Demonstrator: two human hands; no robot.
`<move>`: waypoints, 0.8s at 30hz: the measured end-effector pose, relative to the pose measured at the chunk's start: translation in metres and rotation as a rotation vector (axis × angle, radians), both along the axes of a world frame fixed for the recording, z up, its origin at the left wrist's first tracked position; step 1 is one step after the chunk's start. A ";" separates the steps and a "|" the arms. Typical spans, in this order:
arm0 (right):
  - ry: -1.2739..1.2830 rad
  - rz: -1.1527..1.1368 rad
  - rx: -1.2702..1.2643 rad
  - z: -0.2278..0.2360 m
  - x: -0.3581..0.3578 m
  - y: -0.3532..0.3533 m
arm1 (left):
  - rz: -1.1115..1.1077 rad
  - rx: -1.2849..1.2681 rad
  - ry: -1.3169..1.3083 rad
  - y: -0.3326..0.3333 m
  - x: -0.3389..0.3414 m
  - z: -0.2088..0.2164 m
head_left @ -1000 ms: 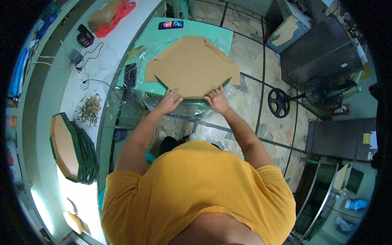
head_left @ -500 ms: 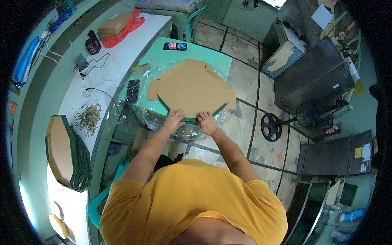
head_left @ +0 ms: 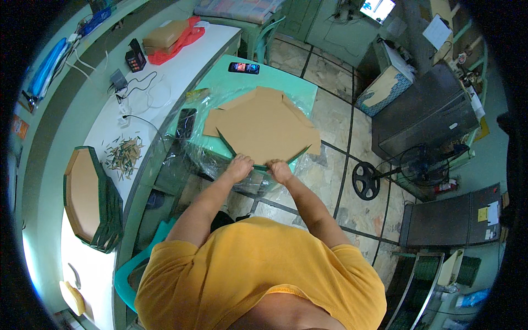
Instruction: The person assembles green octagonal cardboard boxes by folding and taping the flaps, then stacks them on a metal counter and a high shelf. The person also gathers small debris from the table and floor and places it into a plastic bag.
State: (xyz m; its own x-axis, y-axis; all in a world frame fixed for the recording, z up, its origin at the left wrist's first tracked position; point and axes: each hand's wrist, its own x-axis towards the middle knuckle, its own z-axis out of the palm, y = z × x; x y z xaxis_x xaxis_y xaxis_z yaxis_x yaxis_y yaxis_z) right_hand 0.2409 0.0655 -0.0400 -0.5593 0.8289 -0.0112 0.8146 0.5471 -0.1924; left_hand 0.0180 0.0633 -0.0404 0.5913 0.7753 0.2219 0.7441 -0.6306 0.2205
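A large, many-sided brown cardboard sheet [head_left: 264, 127] lies on the plastic-covered green table [head_left: 297, 88] before me. Along its near side, green-backed edge flaps stand folded up. My left hand [head_left: 240, 168] is closed on the near edge, left of its middle. A short way to the right, my right hand [head_left: 280, 171] pinches the same edge with curled fingers. Parts of both hands' fingertips are hidden from view. Clear plastic wrap [head_left: 212, 157] lies crumpled beneath the sheet and hangs off the table's near side.
Left on the white counter [head_left: 159, 91] are stacked green-rimmed cardboard trays [head_left: 88, 201] and a pile of small cardboard scraps [head_left: 124, 157]. A lit phone [head_left: 243, 68] and a dark phone [head_left: 186, 122] lie on the table. At right stands a fan [head_left: 423, 165]; behind me left, a teal chair [head_left: 129, 280].
The scene has shifted slightly down in view. My left hand has slid a little rightward along the near edge, closer to my right hand.
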 end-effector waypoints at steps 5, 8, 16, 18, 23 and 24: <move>0.137 0.131 -0.081 0.014 0.006 0.000 | 0.018 -0.011 0.006 -0.010 -0.008 0.020; 0.178 0.215 -0.004 0.032 0.005 -0.001 | 0.023 -0.068 0.061 -0.013 -0.013 0.047; 0.208 0.201 0.235 0.085 -0.023 -0.010 | 0.471 -0.490 -0.655 -0.049 -0.025 0.107; 0.162 0.206 0.333 0.094 -0.043 -0.009 | 0.664 -0.977 -1.113 -0.045 -0.012 0.100; 0.232 0.177 0.473 0.127 -0.084 -0.029 | 0.844 -0.850 -1.757 -0.007 -0.006 0.076; 0.347 0.156 0.539 0.140 -0.078 -0.032 | 0.828 -0.830 -1.716 -0.003 -0.017 0.075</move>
State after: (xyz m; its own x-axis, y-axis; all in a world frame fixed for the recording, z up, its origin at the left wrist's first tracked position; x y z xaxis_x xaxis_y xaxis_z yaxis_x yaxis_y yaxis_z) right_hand 0.1628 0.0331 0.1003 -0.5697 0.5767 0.5856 0.6581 0.7469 -0.0953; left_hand 0.0009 0.0600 0.0348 -0.2498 0.8732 -0.4186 -0.4862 0.2608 0.8340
